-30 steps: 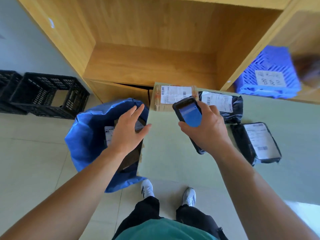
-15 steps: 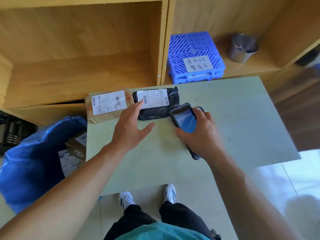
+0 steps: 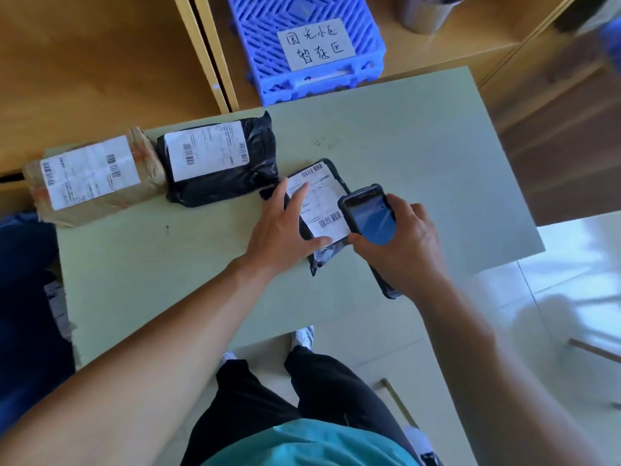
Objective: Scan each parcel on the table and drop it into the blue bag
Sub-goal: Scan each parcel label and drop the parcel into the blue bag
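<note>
Three parcels lie on the pale green table (image 3: 403,146). A brown taped parcel (image 3: 94,178) sits at the far left, a bulky black bag parcel (image 3: 218,161) beside it. A flat black parcel with a white label (image 3: 317,200) lies in the middle. My left hand (image 3: 285,227) rests on that flat parcel, fingers straight on the label and thumb at its near edge. My right hand (image 3: 406,250) grips a black handheld scanner (image 3: 369,220), its blue screen up, just right of the label's barcode. The blue bag (image 3: 23,297) hangs in shadow off the table's left edge.
A blue plastic crate (image 3: 312,45) with a handwritten label stands on the wooden shelf behind the table. A metal cup (image 3: 426,11) stands to its right. My legs and shoes are below the table's near edge, over a glossy tiled floor.
My left hand left the blue bag, crossed the table and came down on the flat black parcel. My right hand moved the scanner up beside that parcel's label. The view swung right.
</note>
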`<move>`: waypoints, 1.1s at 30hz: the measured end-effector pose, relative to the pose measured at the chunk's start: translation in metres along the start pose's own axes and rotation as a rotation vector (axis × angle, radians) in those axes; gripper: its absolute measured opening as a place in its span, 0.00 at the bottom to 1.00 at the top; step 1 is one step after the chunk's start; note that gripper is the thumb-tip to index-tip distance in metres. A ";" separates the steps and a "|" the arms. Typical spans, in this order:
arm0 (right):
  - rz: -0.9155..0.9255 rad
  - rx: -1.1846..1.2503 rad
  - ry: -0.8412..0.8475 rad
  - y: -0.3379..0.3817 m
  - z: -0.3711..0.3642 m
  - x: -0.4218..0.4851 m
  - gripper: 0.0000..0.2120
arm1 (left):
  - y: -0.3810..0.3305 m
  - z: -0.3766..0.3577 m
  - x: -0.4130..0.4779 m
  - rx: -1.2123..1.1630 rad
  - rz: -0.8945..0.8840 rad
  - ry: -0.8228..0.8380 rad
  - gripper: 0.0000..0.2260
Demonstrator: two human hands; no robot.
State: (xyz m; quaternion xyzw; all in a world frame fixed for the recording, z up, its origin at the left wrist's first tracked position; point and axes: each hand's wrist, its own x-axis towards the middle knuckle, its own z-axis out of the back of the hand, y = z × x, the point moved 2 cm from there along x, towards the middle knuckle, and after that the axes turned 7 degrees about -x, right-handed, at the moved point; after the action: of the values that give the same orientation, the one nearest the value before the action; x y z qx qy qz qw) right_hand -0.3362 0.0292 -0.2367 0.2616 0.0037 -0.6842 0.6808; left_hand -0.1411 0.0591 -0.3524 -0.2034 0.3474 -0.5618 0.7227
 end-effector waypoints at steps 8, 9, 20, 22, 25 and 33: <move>-0.012 0.001 0.029 -0.020 -0.002 0.016 0.42 | 0.011 0.007 0.036 0.009 0.178 -0.060 0.43; -0.010 0.002 0.032 -0.021 -0.002 0.017 0.42 | 0.015 0.006 0.037 0.026 0.200 -0.055 0.38; 0.019 0.038 0.019 -0.017 0.005 0.025 0.42 | 0.010 0.014 0.029 -0.191 0.265 -0.266 0.04; 0.039 0.038 0.013 -0.011 0.008 0.026 0.42 | 0.003 0.026 0.027 -0.213 0.214 -0.298 0.03; 0.086 0.031 0.010 0.006 0.017 0.025 0.41 | -0.011 0.059 0.024 -0.227 0.128 -0.348 0.05; 0.300 0.048 -0.052 0.091 0.049 0.009 0.41 | -0.034 0.185 0.005 -0.255 0.107 -0.606 0.05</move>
State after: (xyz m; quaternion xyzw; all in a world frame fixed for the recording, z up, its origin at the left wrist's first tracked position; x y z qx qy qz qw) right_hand -0.2681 -0.0031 -0.1655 0.2575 -0.0696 -0.5815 0.7686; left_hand -0.0275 0.0271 -0.2054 -0.4315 0.1942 -0.3891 0.7904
